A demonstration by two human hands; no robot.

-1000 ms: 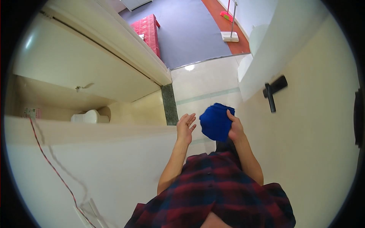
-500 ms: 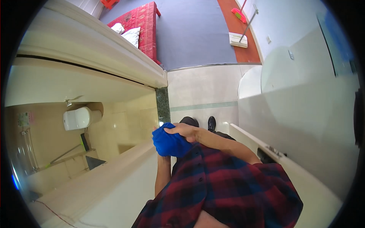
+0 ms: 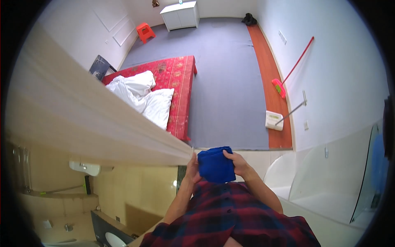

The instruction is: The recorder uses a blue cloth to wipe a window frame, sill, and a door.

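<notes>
A folded blue cloth (image 3: 216,165) is held up in front of my checked shirt, roughly square with layered edges along its top. On its left side my left hand (image 3: 192,169) grips the edge, most of its fingers out of sight behind the cloth. My right hand (image 3: 238,164) pinches the upper right part, the thumb lying on the front face and the other fingers hidden behind.
A wall edge (image 3: 123,111) stands close on my left, with a bathroom holding a toilet (image 3: 85,168) beyond. Ahead are a red-covered bed (image 3: 181,94) with white bedding (image 3: 158,105), a red broom (image 3: 279,87), a white dustpan (image 3: 274,120), an orange stool (image 3: 145,32) and a white cabinet (image 3: 180,16).
My view has lifted toward the room. The cloth, bunched before, now shows as a flat folded square. My right hand has shifted from across its top to its right side.
</notes>
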